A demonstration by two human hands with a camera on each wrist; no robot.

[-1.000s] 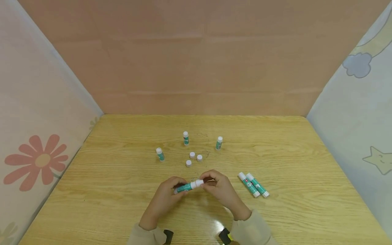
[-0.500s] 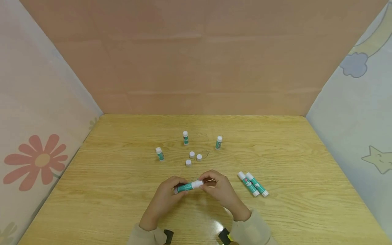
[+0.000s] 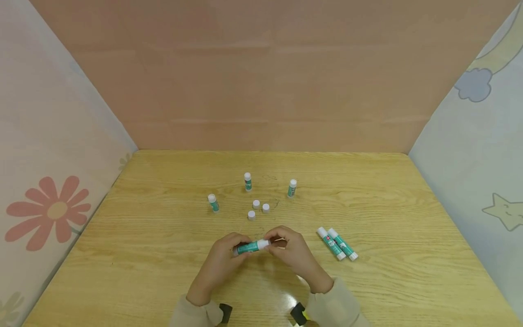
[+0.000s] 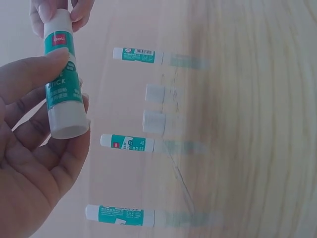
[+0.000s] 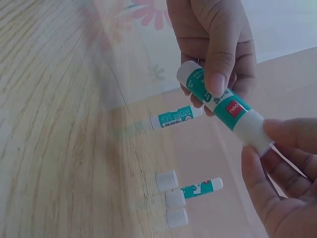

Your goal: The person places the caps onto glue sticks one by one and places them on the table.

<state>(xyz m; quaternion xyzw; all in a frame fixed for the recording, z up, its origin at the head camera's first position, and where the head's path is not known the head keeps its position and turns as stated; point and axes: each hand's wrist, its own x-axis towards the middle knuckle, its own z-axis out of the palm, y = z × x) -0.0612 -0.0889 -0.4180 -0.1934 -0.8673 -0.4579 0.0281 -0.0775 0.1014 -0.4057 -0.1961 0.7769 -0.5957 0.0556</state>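
My left hand [image 3: 220, 256] grips a green and white glue stick [image 3: 247, 248] by its body, thumb across the label in the left wrist view. The fingertips of my right hand [image 3: 293, 250] pinch its white cap [image 5: 253, 130], which sits right up against the green label. The stick is held tilted above the table, cap end to the right. Beyond the hands, three small white caps [image 3: 256, 204] stand loose on the table. Around them are three upright glue sticks, one at the left [image 3: 214, 203], one at the back [image 3: 248, 182] and one at the right [image 3: 292, 188].
Two more glue sticks, a nearer one [image 3: 331, 244] and its neighbour [image 3: 343, 244], lie side by side to the right of my right hand. The wooden table [image 3: 400, 200] is bordered by a plain back panel [image 3: 261, 91] and printed side panels.
A narrow step between the cap and the glue stick's body has closed; the cap has moved left onto the body. Both hands stay nearly in place, and the other things have not moved.
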